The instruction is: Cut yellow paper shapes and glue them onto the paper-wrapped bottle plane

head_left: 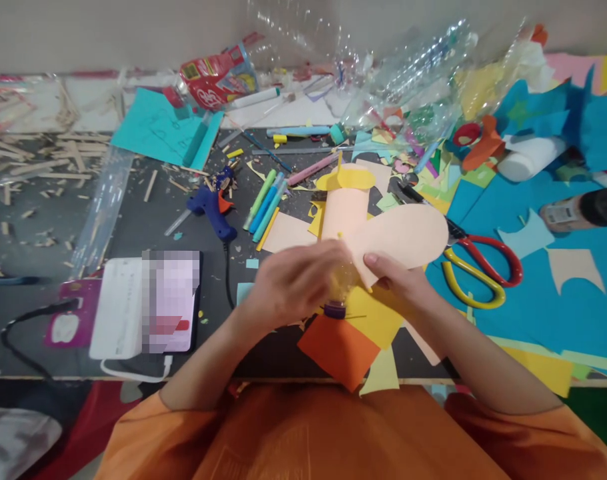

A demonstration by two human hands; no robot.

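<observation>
My right hand (396,273) pinches a rounded peach paper cutout (408,233), with the thumb lying on its face. My left hand (303,280) is at the cutout's narrow end, its fingers bent and smeared by motion, so whether it grips anything is unclear. Behind both hands is a peach paper tube (346,207) with a yellow paper piece (347,179) at its top. Clear plastic and a dark purple cap (334,309) show below the tube, partly covered by my left hand. Orange paper (341,350) and yellow paper (376,317) lie underneath.
To the left are a blue glue gun (213,213), several markers (266,203), a phone (176,307) and a white power bank (118,307). Scissors (483,267) with red and yellow handles lie right, near a dark-capped bottle (578,210). Plastic bottles (413,67) crowd the back.
</observation>
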